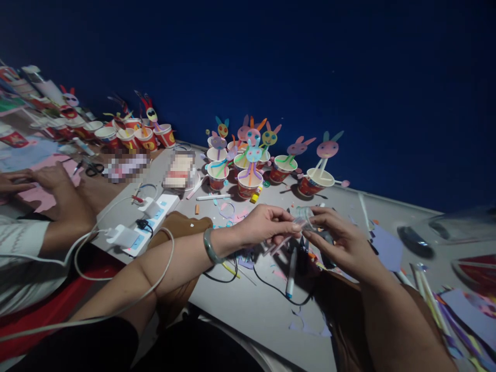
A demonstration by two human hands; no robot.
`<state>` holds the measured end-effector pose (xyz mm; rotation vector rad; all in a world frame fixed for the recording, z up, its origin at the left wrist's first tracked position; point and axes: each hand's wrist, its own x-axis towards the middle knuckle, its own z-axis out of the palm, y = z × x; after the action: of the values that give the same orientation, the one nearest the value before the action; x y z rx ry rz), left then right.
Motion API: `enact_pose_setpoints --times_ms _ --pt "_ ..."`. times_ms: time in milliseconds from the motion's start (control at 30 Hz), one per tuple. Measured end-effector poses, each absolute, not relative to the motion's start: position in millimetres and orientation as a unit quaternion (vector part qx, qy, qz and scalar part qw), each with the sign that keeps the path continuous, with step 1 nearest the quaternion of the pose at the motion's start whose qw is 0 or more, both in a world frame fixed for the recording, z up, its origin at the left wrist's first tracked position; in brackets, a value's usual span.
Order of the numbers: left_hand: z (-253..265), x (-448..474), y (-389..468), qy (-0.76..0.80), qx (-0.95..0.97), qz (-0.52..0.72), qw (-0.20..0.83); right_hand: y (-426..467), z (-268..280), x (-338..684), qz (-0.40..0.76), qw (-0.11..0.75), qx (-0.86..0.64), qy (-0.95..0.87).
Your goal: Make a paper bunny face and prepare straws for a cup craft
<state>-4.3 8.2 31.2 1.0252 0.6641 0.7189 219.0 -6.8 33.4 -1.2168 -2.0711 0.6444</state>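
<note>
My right hand (343, 240) is closed around a roll of clear tape (304, 216), with the thumb underneath and the fingers along its far side. Close against the roll, my left hand (269, 225) pinches pale pink strips (277, 247), which hang below the fingers. Whether its fingertips also hold the tape's end is hard to make out. Under the hands lies a marker (291, 274) with a blue tip, beside a dark cable and paper scraps. Beyond them stand several red paper cups (250, 188) with rabbit faces (327, 149) on strip stems.
A white power strip (155, 222) with plugged-in chargers lies at the left, and a white cable (166, 268) crosses over my left forearm. Another person's hands (46, 178) rest near pink paper at far left. Coloured strips (437, 310) and a purple sheet (387, 247) are at right.
</note>
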Motion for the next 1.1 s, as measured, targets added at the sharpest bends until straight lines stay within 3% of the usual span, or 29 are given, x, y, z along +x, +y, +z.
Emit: enact_pose_setpoints --times_ms 367,733,1100 --pt "23.7 -3.5 5.7 0.343 0.595 0.309 0.658 -4.3 32.6 219.8 0.306 0.229 -0.479 -0.790" --pt "21.3 3.0 5.1 0.348 0.519 0.308 0.717 -8.4 37.9 215.6 0.355 0.266 -0.523 -0.728" --pt "19.5 -0.1 4.4 0.325 0.593 0.285 0.679 -2.0 29.0 222.5 0.314 0.264 -0.481 -0.774"
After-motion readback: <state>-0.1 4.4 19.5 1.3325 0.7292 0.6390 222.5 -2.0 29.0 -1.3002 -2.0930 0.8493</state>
